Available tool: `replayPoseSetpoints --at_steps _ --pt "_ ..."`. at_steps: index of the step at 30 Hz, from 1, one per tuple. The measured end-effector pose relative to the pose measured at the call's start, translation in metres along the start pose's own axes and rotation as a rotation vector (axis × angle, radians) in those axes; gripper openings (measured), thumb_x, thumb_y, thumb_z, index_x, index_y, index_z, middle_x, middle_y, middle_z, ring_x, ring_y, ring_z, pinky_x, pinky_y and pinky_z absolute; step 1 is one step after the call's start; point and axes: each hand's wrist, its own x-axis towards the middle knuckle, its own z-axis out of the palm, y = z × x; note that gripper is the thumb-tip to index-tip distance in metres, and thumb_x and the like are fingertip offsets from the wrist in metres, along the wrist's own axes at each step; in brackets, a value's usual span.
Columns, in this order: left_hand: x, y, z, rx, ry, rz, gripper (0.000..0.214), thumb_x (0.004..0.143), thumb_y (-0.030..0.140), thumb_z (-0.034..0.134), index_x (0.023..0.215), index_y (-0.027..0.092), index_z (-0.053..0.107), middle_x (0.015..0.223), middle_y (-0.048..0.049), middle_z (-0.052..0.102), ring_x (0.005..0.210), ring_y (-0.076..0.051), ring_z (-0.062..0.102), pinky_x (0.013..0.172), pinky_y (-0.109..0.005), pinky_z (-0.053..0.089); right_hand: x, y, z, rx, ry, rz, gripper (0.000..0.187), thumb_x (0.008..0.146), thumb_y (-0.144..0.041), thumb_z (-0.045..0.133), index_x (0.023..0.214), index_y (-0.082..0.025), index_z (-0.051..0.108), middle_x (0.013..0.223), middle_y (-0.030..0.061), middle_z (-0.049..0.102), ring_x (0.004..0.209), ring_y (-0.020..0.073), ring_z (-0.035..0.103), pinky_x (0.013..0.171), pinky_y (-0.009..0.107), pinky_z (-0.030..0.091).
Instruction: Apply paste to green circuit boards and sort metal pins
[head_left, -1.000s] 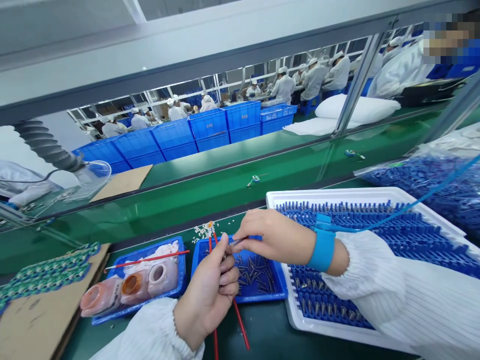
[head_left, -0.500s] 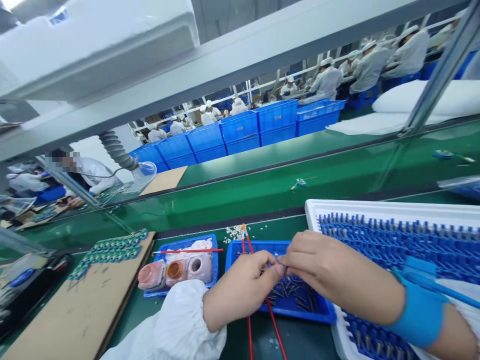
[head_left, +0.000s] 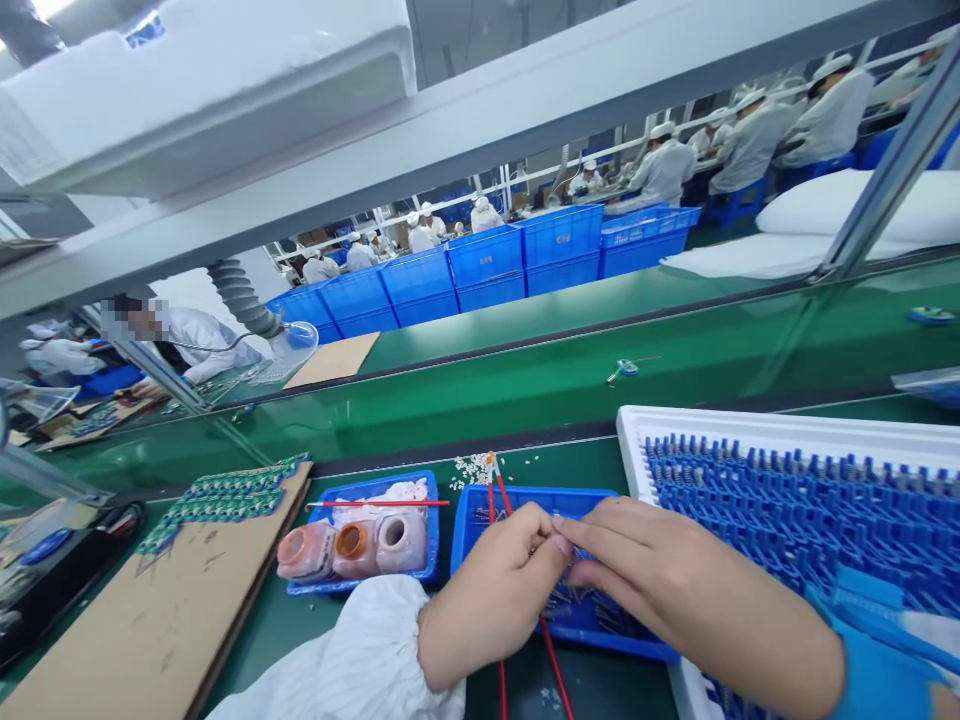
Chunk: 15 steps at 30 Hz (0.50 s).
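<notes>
The left hand (head_left: 499, 595) is curled in, and the right hand (head_left: 637, 560) is bent a little, with its fingertips against the left one; I cannot tell if they have hold of something small, because the fingers hide it. Right under both hands is a blue tray (head_left: 472, 510) with thin metal bits (head_left: 556, 605) in it. Two red sticks (head_left: 551, 655) run under the left hand, and tiny white bits (head_left: 472, 465) lie past their far ends. The green table (head_left: 600, 685) is shiny. Left of the hands is a blue box (head_left: 433, 560) with three little bottles (head_left: 356, 550), then brown cardboard (head_left: 157, 630) with green boards (head_left: 232, 490) on top. Beside the right hand is a white tray (head_left: 750, 427) full of blue parts (head_left: 750, 520). Far beyond the hands, the big room has stacked blue bins (head_left: 487, 255) and people in white (head_left: 664, 165) sitting in rows
</notes>
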Motion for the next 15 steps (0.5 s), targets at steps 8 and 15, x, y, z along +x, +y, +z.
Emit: replayPoseSetpoints --at_steps 8,15 --pt "0.028 -0.007 -0.004 0.241 -0.043 0.022 0.019 0.084 0.03 0.041 0.071 0.021 0.05 0.059 0.0038 0.045 0.057 -0.016 0.044 0.054 -0.029 0.029 -0.006 0.026 0.013 -0.032 -0.27 0.306 0.018 0.081 0.001 0.059 0.088 -0.015 0.064 0.082 0.005 0.06 0.078 0.0234 0.057 0.071 0.033 0.046" --pt "0.049 -0.023 0.003 0.478 -0.147 0.112 0.008 0.079 0.021 0.055 0.073 0.017 0.06 0.062 0.0025 0.054 0.059 -0.015 0.051 0.06 -0.031 0.039 -0.01 0.038 0.017 -0.065 -0.484 0.377 0.014 0.079 0.0 0.068 0.077 -0.013 0.065 0.075 0.0036 0.06 0.075 0.023 0.058 0.065 0.028 0.044"
